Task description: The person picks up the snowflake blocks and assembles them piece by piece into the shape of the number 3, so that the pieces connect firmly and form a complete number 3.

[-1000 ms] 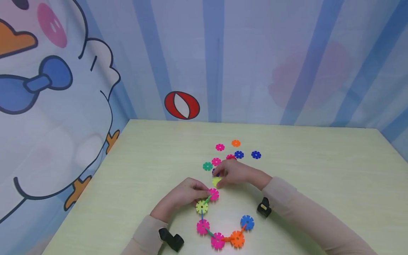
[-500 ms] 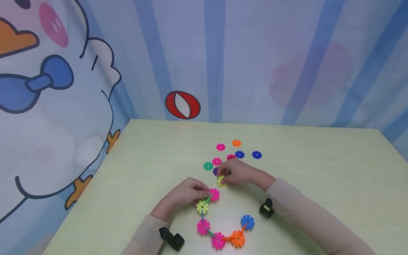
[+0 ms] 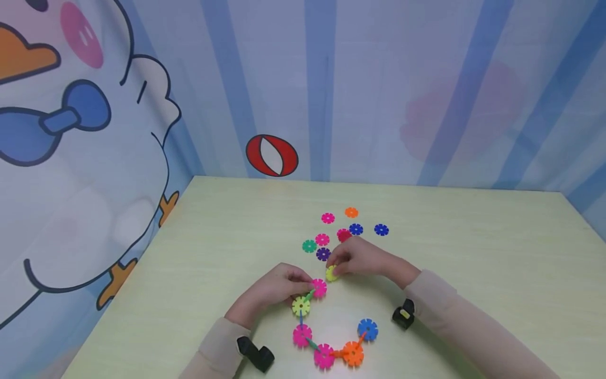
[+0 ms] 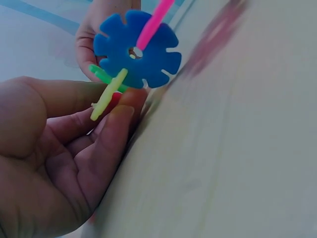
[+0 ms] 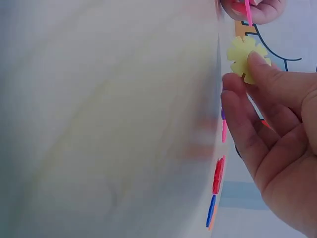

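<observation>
One yellow disc [image 3: 331, 272] is pinched by the right hand [image 3: 362, 256], its thumb laid over the face, and is held near the pink disc [image 3: 320, 288] that ends the chain [image 3: 324, 357], a gap left between them. The chain is gripped close to that end by the left hand [image 3: 274, 285]; which piece is pinched is partly hidden. If the two discs are to be joined, slot should be lined up with slot, the faces kept crosswise and the push made straight, since a skewed push could twist the joints behind. The chain is best steadied right beside the new joint. Thin, flat and pale, the yellow disc has a notched rim; it is seen nearly face-on from the right wrist, while a pink one is seen edge-on. An open curve of pink, yellow, blue, green and orange pieces is formed by the chain over the surface [image 3: 473, 263], and loose discs [image 3: 323, 255] are scattered beyond the hands.
</observation>
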Demonstrator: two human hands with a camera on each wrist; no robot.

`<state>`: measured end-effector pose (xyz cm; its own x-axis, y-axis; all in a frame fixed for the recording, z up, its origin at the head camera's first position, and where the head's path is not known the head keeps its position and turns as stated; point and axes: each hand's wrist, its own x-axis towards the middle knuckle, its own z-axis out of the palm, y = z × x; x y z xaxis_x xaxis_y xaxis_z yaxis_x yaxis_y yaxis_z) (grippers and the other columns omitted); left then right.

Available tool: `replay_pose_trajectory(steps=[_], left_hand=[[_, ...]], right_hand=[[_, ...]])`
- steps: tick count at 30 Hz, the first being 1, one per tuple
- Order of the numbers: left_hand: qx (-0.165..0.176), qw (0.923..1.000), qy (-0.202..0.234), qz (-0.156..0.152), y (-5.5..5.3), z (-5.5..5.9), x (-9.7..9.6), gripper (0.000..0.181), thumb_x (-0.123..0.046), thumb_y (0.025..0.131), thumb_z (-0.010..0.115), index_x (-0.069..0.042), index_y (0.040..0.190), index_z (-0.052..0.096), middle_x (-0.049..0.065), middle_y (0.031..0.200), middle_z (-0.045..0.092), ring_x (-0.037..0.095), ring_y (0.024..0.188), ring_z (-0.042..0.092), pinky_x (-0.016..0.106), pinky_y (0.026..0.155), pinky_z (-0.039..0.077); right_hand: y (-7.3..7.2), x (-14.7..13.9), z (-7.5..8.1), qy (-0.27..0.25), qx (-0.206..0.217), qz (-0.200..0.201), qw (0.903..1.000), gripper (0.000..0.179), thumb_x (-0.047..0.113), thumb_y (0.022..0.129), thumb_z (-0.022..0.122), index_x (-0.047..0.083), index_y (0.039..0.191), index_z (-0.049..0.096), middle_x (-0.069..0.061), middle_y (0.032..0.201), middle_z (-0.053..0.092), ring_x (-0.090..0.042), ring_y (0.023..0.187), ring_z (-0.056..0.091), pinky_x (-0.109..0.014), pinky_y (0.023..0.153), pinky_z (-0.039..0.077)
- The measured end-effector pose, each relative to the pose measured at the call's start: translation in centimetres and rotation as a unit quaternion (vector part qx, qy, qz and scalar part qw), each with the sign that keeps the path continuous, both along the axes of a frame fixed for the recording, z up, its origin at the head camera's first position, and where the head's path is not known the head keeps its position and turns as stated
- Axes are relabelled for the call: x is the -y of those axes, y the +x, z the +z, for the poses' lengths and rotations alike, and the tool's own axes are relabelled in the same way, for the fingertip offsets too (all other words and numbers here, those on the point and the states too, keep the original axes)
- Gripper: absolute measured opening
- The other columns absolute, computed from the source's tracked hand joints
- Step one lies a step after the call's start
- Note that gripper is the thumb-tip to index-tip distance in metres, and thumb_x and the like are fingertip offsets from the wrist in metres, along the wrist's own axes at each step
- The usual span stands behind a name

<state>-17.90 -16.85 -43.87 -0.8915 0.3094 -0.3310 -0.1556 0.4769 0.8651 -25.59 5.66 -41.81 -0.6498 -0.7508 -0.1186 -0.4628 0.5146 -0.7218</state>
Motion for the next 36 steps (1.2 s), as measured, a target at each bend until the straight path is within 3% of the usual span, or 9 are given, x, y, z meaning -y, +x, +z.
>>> replay_pose_trajectory(steps=[6,19,36], left_hand=[[-0.001,1.0000,0.002,0.003,-0.09,-0.11,-0.19,0.021,-0.021,0.093,0.064,-0.004,0.104,0.072,0.000,0.081,0.065,0.012,0.064,0.053,0.024,0.057,0.047],[-0.011,0.9999,0.003,0.006,-0.07,-0.21,-0.34,0.020,-0.021,0.092,0.064,-0.004,0.102,0.072,0.000,0.078,0.064,0.012,0.062,0.051,0.024,0.055,0.046],[-0.013,0.9999,0.006,0.005,0.12,0.05,-0.44,0.019,-0.019,0.092,0.064,-0.004,0.099,0.072,-0.001,0.075,0.063,0.011,0.061,0.050,0.022,0.055,0.043]], right_hand=[[0.41,-0.09,0.20,-0.019,-0.005,0.027,0.9994,0.010,0.008,0.085,0.071,0.010,0.094,0.076,0.004,0.081,0.070,-0.007,0.067,0.057,-0.023,0.064,0.052],[0.53,0.04,0.01,-0.028,-0.062,0.067,0.9955,0.007,0.007,0.083,0.073,0.011,0.089,0.076,0.007,0.081,0.068,-0.004,0.070,0.055,-0.021,0.067,0.052],[0.61,0.23,-0.22,-0.035,0.002,0.053,0.9980,0.008,0.009,0.085,0.072,0.008,0.091,0.076,0.003,0.081,0.070,-0.005,0.069,0.056,-0.021,0.068,0.052]])
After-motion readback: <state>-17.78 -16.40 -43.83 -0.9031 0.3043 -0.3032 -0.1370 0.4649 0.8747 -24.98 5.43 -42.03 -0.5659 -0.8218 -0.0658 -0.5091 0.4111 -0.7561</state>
